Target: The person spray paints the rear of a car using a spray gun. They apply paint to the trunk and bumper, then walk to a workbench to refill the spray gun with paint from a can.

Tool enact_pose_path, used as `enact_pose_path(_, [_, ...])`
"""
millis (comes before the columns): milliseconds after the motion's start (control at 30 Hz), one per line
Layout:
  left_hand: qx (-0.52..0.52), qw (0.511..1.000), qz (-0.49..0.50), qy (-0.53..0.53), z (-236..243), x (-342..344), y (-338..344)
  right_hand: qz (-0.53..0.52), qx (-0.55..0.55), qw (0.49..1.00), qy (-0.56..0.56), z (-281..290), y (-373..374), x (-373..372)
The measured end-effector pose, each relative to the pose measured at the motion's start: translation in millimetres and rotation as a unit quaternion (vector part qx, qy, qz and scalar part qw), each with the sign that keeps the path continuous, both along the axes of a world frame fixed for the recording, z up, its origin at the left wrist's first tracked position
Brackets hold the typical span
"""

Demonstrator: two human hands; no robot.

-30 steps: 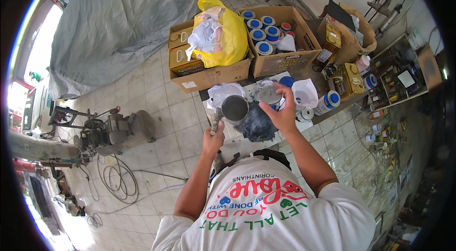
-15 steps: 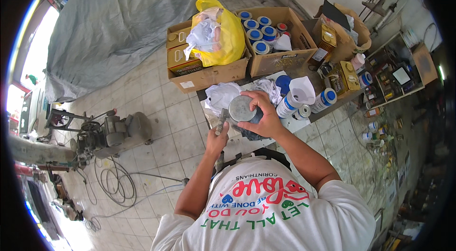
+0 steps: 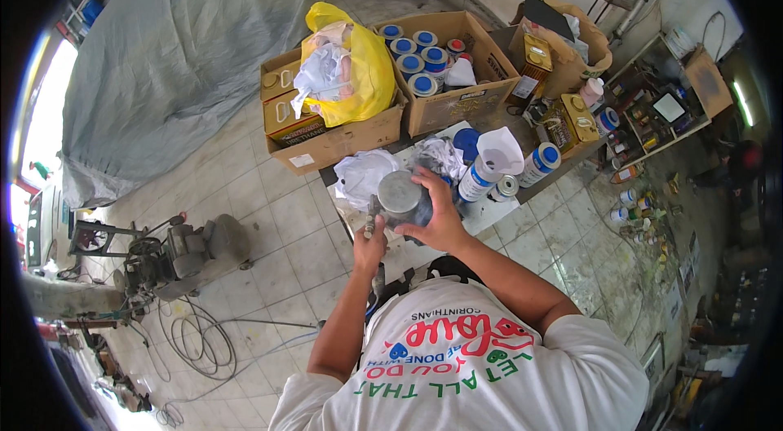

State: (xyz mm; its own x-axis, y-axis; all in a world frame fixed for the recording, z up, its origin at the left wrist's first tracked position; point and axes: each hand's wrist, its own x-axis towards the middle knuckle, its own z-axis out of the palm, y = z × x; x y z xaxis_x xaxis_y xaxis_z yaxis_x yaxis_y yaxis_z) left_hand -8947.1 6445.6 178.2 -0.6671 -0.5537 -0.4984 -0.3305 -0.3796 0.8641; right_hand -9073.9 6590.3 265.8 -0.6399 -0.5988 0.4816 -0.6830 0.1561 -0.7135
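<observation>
My left hand (image 3: 369, 250) is closed round the handle of a metal spray gun (image 3: 371, 219). Beside the gun is its grey paint cup (image 3: 400, 191), its round lid facing up. My right hand (image 3: 440, 223) curves round the right side of that cup, fingers at the lid's edge and thumb lower down. Part of the cup is hidden by this hand. Just beyond, on the white-topped table, lie a crumpled white sheet (image 3: 365, 176) and a wad of plastic (image 3: 440, 155). To the right stand a white paper funnel (image 3: 499, 151) and a blue-and-white can (image 3: 475, 184).
Behind the table sit a carton (image 3: 334, 150) with a yellow bag (image 3: 371, 88) and a carton of blue-capped cans (image 3: 457, 109). More cans (image 3: 541, 163) stand at the right. On the tiled floor at left are a compressor (image 3: 183, 251) and a coiled hose (image 3: 196, 341).
My right thumb has slid off the lid's near edge and sits lower, the fingers still at the lid's side. The whole view has shifted slightly; my left hand keeps its hold on the spray gun.
</observation>
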Motion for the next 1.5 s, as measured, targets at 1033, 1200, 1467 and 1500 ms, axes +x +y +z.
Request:
enact_pose_path(1033, [-0.144,0.944,0.296,0.027,124,-62,11,0.663,0.228,0.695,-0.16,-222,48,74])
enact_pose_path(1200, [-0.124,0.925,0.354,0.069,126,-85,30,0.595,0.32,0.689,-0.262,-145,102,-3])
enact_pose_path(1467, [-0.085,0.922,0.374,0.055,70,-147,53,0.303,0.319,0.81,-0.387,-130,212,-175])
enact_pose_path(1500, [-0.078,0.918,0.385,0.059,58,-156,56,0.264,0.284,0.81,-0.44,-132,223,-187])
